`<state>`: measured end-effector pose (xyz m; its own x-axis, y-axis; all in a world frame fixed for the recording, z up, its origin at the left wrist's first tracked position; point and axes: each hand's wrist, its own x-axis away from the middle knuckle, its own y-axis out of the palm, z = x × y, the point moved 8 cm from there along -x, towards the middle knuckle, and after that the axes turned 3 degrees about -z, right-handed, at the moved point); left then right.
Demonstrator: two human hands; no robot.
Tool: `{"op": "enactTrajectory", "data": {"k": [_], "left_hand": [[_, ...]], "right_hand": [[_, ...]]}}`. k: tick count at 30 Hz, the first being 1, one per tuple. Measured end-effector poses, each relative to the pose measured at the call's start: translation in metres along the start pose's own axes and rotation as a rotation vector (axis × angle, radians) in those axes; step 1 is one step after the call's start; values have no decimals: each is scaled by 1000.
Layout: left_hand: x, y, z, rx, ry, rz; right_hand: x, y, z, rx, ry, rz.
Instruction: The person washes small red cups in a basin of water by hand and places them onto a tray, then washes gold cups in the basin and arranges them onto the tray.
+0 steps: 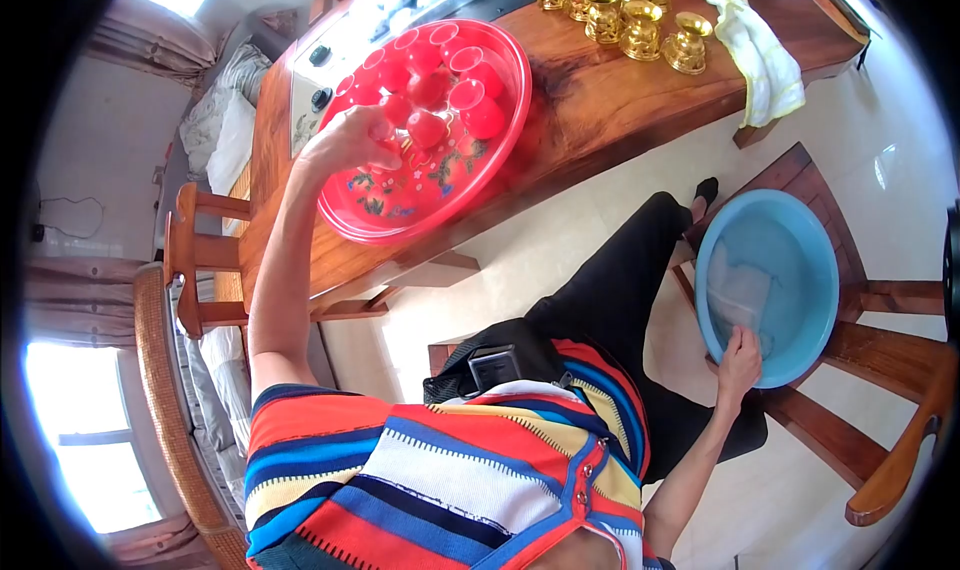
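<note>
Table (568, 120) under tray (425, 208), gold cups (640, 32), cloth (757, 58)

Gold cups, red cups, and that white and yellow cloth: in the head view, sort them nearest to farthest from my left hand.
From your left hand:
1. Red cups: right by your fingers, in the red tray.
2. Gold cups: past the tray, farther right on the table.
3. White and yellow cloth: beyond them, over the table's edge.

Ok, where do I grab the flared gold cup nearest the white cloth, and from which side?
I'd pinch the gold cup at its narrow waist, below the flared rim. Come from the wooden table's near edge: that side looks open, while another gold cup stands left and the cloth lies right.
</note>
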<state>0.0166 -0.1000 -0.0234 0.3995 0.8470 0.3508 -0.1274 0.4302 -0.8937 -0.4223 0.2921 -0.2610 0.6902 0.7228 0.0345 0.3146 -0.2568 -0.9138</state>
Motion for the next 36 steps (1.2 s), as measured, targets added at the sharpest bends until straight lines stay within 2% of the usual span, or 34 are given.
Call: {"op": "enactTrajectory", "data": {"k": [2, 6, 8, 12, 14, 16, 18, 20, 23, 25, 26, 27, 30, 36], "left_hand": [[1, 4, -3, 165, -52, -35], [-5, 8, -9, 137, -27, 10], [0, -5, -3, -2, 5, 249], [6, 2, 6, -74, 45, 310], [25, -7, 22, -334, 99, 554], [28, -14, 30, -519, 9, 530], [50, -23, 77, -428, 147, 596], [60, -17, 110, -195, 271, 595], [68, 22, 172, 22, 396, 482], [71, 43, 217, -13, 560, 384], [70, 47, 234, 63, 598, 314], [62, 50, 243, 128, 594, 256], [28, 45, 258, -91, 600, 195], [-48, 10, 278, -193, 814, 537]], "right_hand": [[0, 1, 0, 4, 6, -6], [0, 2, 4, 1, -9, 15], [0, 3, 5, -2, -13, 32], [-1, 4, 7, 21, 8, 35], [0, 7, 9, 36, 34, -3], [1, 9, 12, 10, 100, -71], [3, 2, 8, -16, 117, -83], [1, -5, 2, -69, 83, 8], [6, -10, 5, -82, 84, 51], [2, -8, 0, -116, 52, 68], [5, -11, -4, -133, 20, 75], [4, -10, -2, -87, 39, 62], [2, -11, -8, -82, 24, 60], [3, -11, -7, -61, 15, 81]]}}
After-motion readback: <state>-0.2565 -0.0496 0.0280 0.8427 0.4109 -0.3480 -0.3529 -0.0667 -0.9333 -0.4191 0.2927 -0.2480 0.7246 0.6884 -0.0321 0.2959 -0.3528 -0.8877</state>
